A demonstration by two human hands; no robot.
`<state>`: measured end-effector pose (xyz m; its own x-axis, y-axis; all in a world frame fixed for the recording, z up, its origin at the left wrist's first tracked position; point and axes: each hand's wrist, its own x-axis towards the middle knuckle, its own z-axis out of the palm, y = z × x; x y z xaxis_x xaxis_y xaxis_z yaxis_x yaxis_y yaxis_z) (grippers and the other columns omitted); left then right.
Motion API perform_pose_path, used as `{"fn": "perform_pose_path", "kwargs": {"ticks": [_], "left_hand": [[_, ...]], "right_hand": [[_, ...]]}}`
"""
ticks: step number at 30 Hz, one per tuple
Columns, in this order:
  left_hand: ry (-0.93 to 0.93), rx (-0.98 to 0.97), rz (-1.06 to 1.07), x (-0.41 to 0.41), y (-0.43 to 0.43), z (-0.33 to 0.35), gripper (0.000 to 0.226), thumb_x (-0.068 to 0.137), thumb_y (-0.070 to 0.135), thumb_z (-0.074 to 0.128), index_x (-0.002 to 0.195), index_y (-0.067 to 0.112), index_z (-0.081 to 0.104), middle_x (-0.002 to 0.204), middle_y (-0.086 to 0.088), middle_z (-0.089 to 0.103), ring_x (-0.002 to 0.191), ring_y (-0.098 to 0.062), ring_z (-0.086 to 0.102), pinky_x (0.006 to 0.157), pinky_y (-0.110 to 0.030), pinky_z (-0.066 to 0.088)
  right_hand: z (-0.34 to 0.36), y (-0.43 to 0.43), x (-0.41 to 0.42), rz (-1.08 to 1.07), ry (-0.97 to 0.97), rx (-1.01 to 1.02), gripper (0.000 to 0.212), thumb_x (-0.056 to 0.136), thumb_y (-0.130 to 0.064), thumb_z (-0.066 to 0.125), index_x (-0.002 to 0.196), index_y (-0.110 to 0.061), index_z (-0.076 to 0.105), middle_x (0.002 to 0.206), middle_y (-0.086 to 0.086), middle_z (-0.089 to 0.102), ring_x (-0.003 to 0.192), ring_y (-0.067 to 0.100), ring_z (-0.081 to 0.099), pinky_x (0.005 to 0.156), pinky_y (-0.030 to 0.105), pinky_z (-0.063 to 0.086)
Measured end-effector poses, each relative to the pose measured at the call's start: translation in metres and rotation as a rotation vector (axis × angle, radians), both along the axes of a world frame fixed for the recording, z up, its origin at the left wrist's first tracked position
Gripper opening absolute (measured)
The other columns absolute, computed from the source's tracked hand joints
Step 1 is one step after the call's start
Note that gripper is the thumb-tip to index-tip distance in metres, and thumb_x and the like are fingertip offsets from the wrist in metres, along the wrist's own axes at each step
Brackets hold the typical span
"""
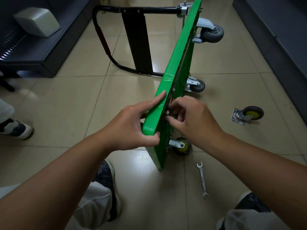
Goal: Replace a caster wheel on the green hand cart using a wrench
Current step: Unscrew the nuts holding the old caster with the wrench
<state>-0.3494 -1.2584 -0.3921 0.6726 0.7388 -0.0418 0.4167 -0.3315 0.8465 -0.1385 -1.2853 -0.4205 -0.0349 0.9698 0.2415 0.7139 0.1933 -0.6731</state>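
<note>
1. Currently the green hand cart [174, 67] stands on one long edge on the tiled floor [69, 103], with its wheel side facing right and its black handle [103, 39] lying out to the left.
2. Left hand [132, 125]: grips the near upper corner of the deck. The thumb curls round the edge onto the wheel side, the index finger lies straight along the top rim, and the other fingers are hidden behind the deck.
3. Right hand [191, 118]: the fingers are curled close together at the underside, just beside the left hand. Thumb and fingertips pinch a small metal fastener [167, 112] at the deck's rim.
4. Yellow-hub caster [181, 146]: mounted at the near lower corner, below the right hand.
5. Two grey casters [212, 33] [197, 85]: mounted at the far end of the deck.
6. Loose caster [249, 114]: yellow hub and square mounting plate, lying on the floor to the right, well apart from the cart.
7. Wrench [202, 180]: double open-ended, lying flat on the floor near the cart's near end, with neither hand touching it.
</note>
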Motion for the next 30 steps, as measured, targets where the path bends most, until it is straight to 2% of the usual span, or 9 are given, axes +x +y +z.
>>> {"fn": "perform_pose_path", "kwargs": {"ticks": [5, 9, 14, 19, 25, 30], "left_hand": [[-0.003, 0.004, 0.007, 0.001, 0.0003, -0.0007, 0.101, 0.074, 0.016, 0.078, 0.158, 0.043, 0.028, 0.151, 0.022, 0.045, 0.112, -0.013, 0.067, 0.081, -0.037, 0.063], [-0.002, 0.003, 0.006, 0.001, 0.0001, 0.0001, 0.101, 0.074, 0.017, 0.078, 0.158, 0.043, 0.027, 0.151, 0.022, 0.045, 0.114, -0.013, 0.066, 0.083, -0.037, 0.062], [-0.005, 0.001, 0.007, 0.0014, -0.0003, 0.0006, 0.101, 0.074, 0.017, 0.078, 0.158, 0.043, 0.027, 0.15, 0.027, 0.042, 0.115, -0.013, 0.066, 0.083, -0.036, 0.062], [-0.012, -0.008, 0.012, 0.0012, 0.0011, -0.002, 0.103, 0.077, 0.006, 0.08, 0.158, 0.043, 0.028, 0.152, 0.017, 0.047, 0.112, -0.015, 0.067, 0.083, -0.038, 0.063], [-0.01, -0.017, 0.009, 0.0011, 0.0011, -0.002, 0.103, 0.078, 0.007, 0.081, 0.158, 0.043, 0.027, 0.154, 0.016, 0.044, 0.115, -0.014, 0.066, 0.082, -0.036, 0.063], [-0.011, -0.019, 0.008, 0.0015, 0.0005, -0.0014, 0.102, 0.077, 0.011, 0.08, 0.158, 0.043, 0.027, 0.155, 0.017, 0.043, 0.118, -0.012, 0.064, 0.084, -0.036, 0.062]], "right_hand": [[-0.0029, -0.0008, -0.0017, 0.028, 0.033, -0.054, 0.012, 0.082, -0.024, 0.076, 0.092, -0.022, 0.069, 0.075, -0.009, 0.066, 0.066, 0.008, 0.062, 0.066, 0.039, 0.056], [-0.0024, -0.0018, -0.0019, 0.033, 0.135, -0.077, 0.014, 0.082, -0.017, 0.079, 0.092, -0.017, 0.07, 0.073, -0.006, 0.067, 0.065, 0.009, 0.064, 0.066, 0.032, 0.057], [0.001, -0.0031, -0.0026, 0.041, 0.256, -0.068, 0.007, 0.085, -0.017, 0.078, 0.088, -0.015, 0.072, 0.075, -0.007, 0.07, 0.068, 0.008, 0.067, 0.065, 0.025, 0.057], [0.001, -0.0038, -0.0031, 0.035, 0.238, -0.047, 0.012, 0.083, -0.012, 0.079, 0.09, -0.016, 0.07, 0.075, -0.006, 0.067, 0.067, 0.01, 0.064, 0.064, 0.026, 0.056], [-0.0022, -0.0036, -0.0043, 0.046, 0.212, -0.005, 0.018, 0.08, -0.007, 0.081, 0.093, -0.014, 0.07, 0.083, -0.001, 0.064, 0.069, 0.012, 0.063, 0.067, 0.031, 0.056], [-0.0047, -0.0027, -0.0022, 0.076, 0.12, 0.089, 0.019, 0.078, -0.005, 0.08, 0.085, -0.013, 0.064, 0.087, -0.002, 0.059, 0.071, 0.013, 0.061, 0.067, 0.038, 0.055]]}}
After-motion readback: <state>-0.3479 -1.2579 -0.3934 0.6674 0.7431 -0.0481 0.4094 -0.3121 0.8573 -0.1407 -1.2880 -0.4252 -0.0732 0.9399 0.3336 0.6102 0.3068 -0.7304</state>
